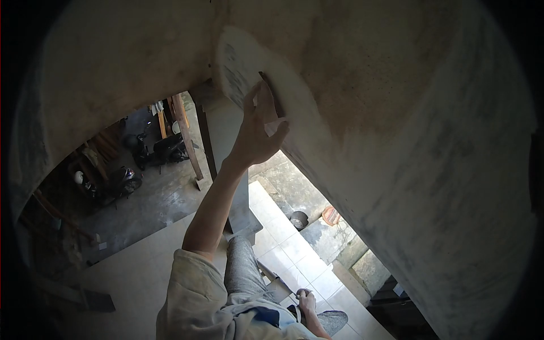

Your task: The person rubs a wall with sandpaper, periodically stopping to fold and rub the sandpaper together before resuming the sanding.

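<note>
The fingers of my left hand (258, 133) are partly bent, with the thumb apart from the others, and between them they hold a folded sheet of sandpaper (267, 102). This sandpaper is against the plastered surface (391, 130), on its whitish patch (294, 93), near the lower edge; one side of the sheet looks dark, the other pale. My right hand (307, 301) is well below the plastered surface, near my grey trousers (242, 266). Its fingers are curled at the end of a thin, flat tool (276, 276), but how firmly they close on it I cannot tell. Under the edge of the plastered surface I see the white floor tiles (296, 249), and farther down a dark bucket (299, 220), with an orange-red basket (331, 215) beside it. To the left of the plastered surface's edge, beyond a wooden post (187, 136), two motorcycles (170, 148) stand on the concrete floor (153, 190).
</note>
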`<action>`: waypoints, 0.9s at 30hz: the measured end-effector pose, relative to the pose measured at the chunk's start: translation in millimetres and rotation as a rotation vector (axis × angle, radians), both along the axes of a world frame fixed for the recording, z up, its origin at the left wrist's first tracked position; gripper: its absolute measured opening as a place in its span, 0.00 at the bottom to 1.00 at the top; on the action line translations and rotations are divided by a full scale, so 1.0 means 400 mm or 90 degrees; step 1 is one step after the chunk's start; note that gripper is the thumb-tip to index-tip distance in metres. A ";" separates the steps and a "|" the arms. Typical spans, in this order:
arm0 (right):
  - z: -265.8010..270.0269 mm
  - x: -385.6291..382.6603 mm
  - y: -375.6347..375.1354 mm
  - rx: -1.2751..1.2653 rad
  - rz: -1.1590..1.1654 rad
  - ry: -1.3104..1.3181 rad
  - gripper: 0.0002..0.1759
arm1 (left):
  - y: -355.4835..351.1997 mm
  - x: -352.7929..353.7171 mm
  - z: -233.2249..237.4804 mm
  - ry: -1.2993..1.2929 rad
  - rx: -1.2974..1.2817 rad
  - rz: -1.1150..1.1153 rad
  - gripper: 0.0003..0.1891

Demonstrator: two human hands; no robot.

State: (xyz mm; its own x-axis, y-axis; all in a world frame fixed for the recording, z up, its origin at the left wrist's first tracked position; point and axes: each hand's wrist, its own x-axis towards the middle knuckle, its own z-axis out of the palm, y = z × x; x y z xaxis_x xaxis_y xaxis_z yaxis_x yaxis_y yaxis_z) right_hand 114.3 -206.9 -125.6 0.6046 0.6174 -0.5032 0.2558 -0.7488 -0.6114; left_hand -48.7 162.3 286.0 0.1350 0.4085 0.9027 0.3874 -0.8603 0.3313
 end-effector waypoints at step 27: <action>-0.092 0.021 -0.020 0.042 0.005 -0.016 0.17 | 0.059 0.082 0.021 -0.144 0.104 0.168 0.30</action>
State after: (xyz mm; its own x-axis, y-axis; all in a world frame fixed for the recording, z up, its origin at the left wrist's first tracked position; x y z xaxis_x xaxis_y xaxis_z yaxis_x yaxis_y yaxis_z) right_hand 122.9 -215.0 -162.5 0.6114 0.6531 -0.4467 0.2767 -0.7054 -0.6526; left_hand -15.9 185.9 294.4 -0.1654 0.2511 0.9537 0.5350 -0.7895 0.3007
